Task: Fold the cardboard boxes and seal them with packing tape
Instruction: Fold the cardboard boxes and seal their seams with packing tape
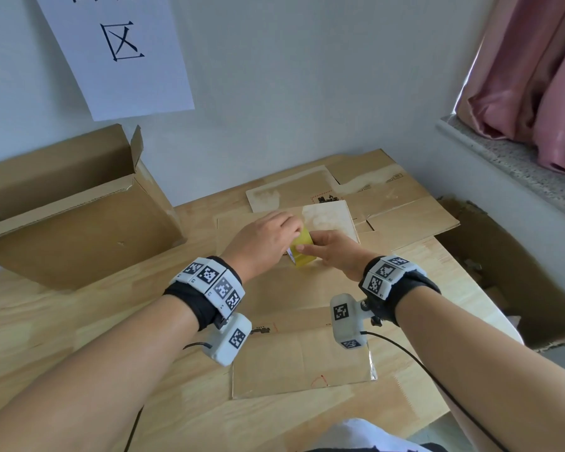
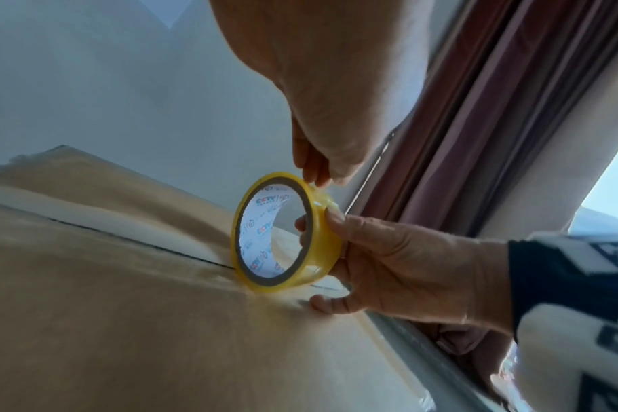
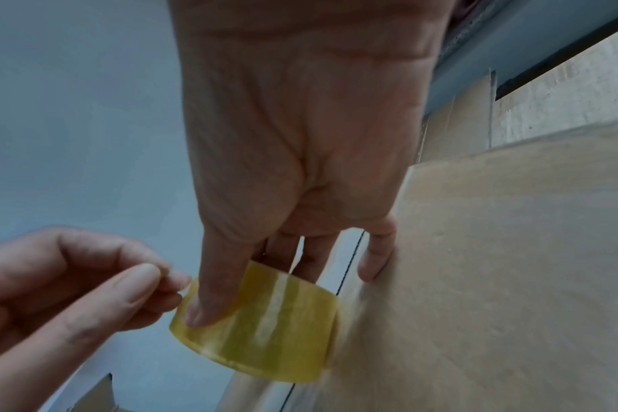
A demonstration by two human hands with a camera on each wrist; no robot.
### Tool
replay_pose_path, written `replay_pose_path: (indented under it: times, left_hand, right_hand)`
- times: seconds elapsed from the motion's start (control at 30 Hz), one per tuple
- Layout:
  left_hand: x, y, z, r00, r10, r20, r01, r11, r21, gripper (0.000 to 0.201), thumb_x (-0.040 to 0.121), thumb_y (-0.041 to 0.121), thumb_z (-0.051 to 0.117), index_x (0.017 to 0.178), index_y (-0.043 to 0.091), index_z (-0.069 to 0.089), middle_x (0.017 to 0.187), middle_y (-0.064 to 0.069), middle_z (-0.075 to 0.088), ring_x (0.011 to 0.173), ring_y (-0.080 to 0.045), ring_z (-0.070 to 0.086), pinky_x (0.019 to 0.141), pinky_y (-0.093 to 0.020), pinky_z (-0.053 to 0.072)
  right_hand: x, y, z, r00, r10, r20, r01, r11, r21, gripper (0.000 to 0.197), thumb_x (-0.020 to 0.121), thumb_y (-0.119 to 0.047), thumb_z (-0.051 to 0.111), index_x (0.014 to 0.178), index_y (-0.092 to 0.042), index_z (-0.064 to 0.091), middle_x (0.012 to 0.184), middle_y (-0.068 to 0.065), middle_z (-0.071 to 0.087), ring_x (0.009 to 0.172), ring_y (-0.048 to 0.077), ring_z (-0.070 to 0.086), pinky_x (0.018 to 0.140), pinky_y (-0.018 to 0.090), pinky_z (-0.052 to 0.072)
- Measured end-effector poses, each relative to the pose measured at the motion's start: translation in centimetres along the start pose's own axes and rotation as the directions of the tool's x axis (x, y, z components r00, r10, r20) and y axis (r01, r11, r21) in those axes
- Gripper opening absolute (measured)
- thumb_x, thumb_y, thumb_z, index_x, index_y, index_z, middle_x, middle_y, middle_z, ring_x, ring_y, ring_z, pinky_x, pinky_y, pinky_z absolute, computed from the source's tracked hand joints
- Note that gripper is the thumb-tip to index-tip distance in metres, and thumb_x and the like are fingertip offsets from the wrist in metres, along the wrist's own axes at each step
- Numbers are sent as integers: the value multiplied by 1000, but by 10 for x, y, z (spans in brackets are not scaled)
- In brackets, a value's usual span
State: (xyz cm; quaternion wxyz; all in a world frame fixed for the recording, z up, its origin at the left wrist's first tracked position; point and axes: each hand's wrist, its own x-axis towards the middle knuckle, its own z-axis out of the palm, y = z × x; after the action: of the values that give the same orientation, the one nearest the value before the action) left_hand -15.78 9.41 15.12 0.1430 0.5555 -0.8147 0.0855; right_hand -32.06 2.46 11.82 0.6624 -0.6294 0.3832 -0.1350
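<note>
One roll of yellow tape (image 2: pixel 287 232) stands on its edge on top of a flat brown box (image 1: pixel 307 295), right on the dark line where two flaps meet. The right hand (image 1: pixel 335 252) holds the roll, with the thumb on the outside and fingers poked through the hole, while the little finger rests on the cardboard. The left hand (image 1: pixel 261 239) is at the top of the roll. Its thumb and first finger are pressed together like a pinch at the tape's rim, and it looks like they are picking at the loose end. I cannot tell if the end has come up yet.

The box lies on a wooden table (image 1: pixel 46 327). More flat cardboard (image 1: pixel 402 203) sits behind it. A big open box (image 1: pixel 79 230) stands to the left, near the wall. A paper sign (image 1: pixel 118 50) hangs on the wall, and a pink curtain (image 1: pixel 535 76) hangs on the right.

What could go wrong? The end could tear into a thin strip if the nails pull only one corner. The roll could tip over or roll off the line if the right hand lets go. The tape could also stick crooked and miss the gap between the flaps.
</note>
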Motion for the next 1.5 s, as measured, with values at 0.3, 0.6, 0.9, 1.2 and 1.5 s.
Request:
replay_pose_path:
  times: [0.3,0.6,0.9,1.2,1.5]
  left_hand:
    - [9,-8,-22,879,-329,346,472,707,-527,3,89,18,64,87,17,62,80,6,66,75,-7,62,74,-20,49]
    - [9,-25,-13,761,-554,337,631,514,-580,49,94,19,55,139,30,38,144,3,44,111,-12,59,102,-33,43]
    - [13,-7,20,764,-381,520,644,430,-633,39,99,40,44,137,34,43,146,9,40,130,-12,39,107,-29,33]
    - [8,4,27,757,-434,488,639,335,-693,26,98,37,48,123,39,51,135,5,40,122,-10,40,94,-24,31]
    - [6,6,28,744,-477,468,642,316,-698,24,97,39,49,120,41,53,132,4,44,118,-11,45,85,-18,36]
  right_hand:
    - [-2,1,-1,1000,29,-10,-29,1000,11,21,91,-22,62,110,-14,66,84,-9,68,63,-10,60,54,3,40]
    - [-1,-2,1,999,37,14,-37,999,6,23,91,-23,62,112,-14,66,86,-8,68,67,-7,61,57,5,38]
    - [-3,1,-6,993,119,1,-117,976,181,26,89,-34,59,108,-17,64,96,-2,64,85,10,58,70,26,39]
    - [-9,10,-1,996,78,-35,-61,935,349,16,97,-24,51,94,-17,65,90,2,62,80,12,58,72,28,50]
    - [-9,9,0,991,85,-99,-48,944,328,18,95,-19,48,85,-15,63,85,3,60,83,13,57,71,30,50]
